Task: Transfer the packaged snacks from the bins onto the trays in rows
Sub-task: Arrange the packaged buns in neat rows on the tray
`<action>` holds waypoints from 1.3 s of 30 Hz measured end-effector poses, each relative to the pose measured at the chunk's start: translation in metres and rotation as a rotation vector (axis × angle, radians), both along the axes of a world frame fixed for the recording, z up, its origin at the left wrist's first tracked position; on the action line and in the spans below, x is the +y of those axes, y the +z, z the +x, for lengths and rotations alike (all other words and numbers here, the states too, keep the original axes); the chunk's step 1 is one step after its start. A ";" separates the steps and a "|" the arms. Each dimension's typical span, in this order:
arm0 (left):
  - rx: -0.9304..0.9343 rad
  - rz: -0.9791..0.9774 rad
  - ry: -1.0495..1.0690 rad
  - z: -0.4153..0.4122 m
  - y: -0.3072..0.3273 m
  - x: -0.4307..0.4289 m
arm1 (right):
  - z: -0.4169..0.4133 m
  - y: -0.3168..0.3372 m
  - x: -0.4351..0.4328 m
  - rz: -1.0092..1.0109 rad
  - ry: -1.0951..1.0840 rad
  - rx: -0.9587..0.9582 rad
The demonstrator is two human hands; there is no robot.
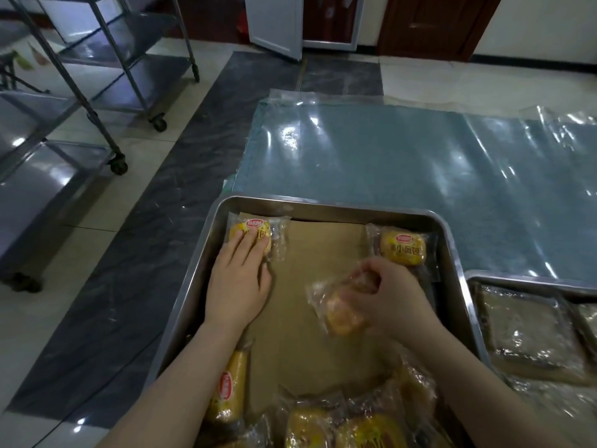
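Note:
A steel tray [326, 205] lined with brown paper lies in front of me. In its far left corner sits a yellow packaged bun [255, 229], and my left hand [237, 282] presses flat on it with straight fingers. A second packaged bun [402, 247] sits in the far right corner. My right hand [384, 295] grips a third bun in clear wrap [339, 313], held a little above the paper just in front of that right bun. Several more packaged buns [323, 421] are piled at the tray's near edge.
A second steel tray [504, 279] at the right holds flat brown packs in clear wrap. Blue cloth under clear plastic sheeting [387, 150] covers the floor beyond. Wheeled steel racks [97, 101] stand at the left.

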State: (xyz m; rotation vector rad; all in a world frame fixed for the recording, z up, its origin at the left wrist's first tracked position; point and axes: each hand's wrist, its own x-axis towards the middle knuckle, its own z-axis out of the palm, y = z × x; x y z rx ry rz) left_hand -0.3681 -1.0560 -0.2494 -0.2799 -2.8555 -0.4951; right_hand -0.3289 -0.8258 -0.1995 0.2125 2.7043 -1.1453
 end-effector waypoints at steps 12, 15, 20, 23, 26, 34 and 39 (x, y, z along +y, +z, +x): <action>0.010 0.048 -0.023 0.000 -0.003 -0.001 | -0.007 -0.012 -0.030 0.330 0.353 0.215; 0.025 0.055 -0.025 0.000 -0.004 -0.001 | -0.011 -0.024 -0.023 0.394 0.513 0.173; 0.035 0.044 -0.016 0.000 -0.005 -0.001 | -0.016 -0.031 -0.018 0.497 0.409 0.180; 0.029 0.051 -0.015 -0.001 -0.005 0.000 | -0.023 -0.031 -0.018 0.511 0.344 0.237; 0.021 0.056 -0.014 -0.001 -0.005 -0.001 | -0.026 -0.033 -0.021 0.577 0.307 0.300; 0.004 0.072 -0.024 -0.001 -0.004 -0.001 | -0.034 -0.032 -0.026 0.577 0.251 0.289; -0.017 0.085 -0.014 -0.001 -0.003 -0.001 | -0.029 -0.026 -0.032 0.495 0.225 0.303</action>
